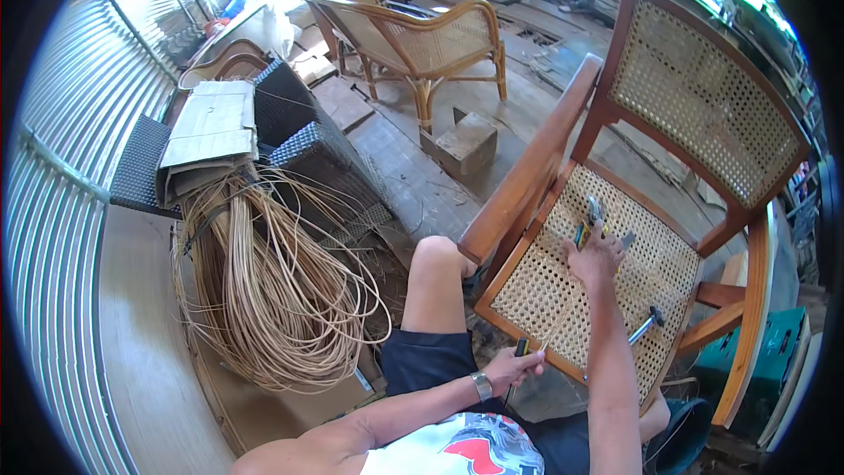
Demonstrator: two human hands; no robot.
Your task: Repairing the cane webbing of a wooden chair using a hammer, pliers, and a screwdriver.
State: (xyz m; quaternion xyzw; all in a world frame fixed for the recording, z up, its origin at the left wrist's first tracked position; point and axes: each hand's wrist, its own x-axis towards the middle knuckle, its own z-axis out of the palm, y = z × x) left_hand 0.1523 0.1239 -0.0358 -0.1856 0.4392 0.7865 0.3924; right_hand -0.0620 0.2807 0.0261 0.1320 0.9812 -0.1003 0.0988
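A wooden armchair with a woven cane seat [536, 286] stands before me, turned at an angle. My left hand [514, 371] is closed at the seat's front edge, around a slim tool with a black handle [522, 347]; its working end is hidden. A thin pale cane strand [556, 327] runs by these fingers onto the seat. My right hand [596, 257] reaches over the seat, fingers apart, at a pair of pliers [582, 233] with yellow on the handles. Beside it lies a small grey metal piece [628, 240]. A hammer [648, 324] rests right of my right forearm.
A large looped bundle of rattan cane [272, 299] lies at left, below folded cardboard [211, 119] and dark woven furniture [303, 145]. Farther off stand a rattan armchair [422, 40] and a wooden block [466, 142]. A green crate [747, 356] sits right of the chair.
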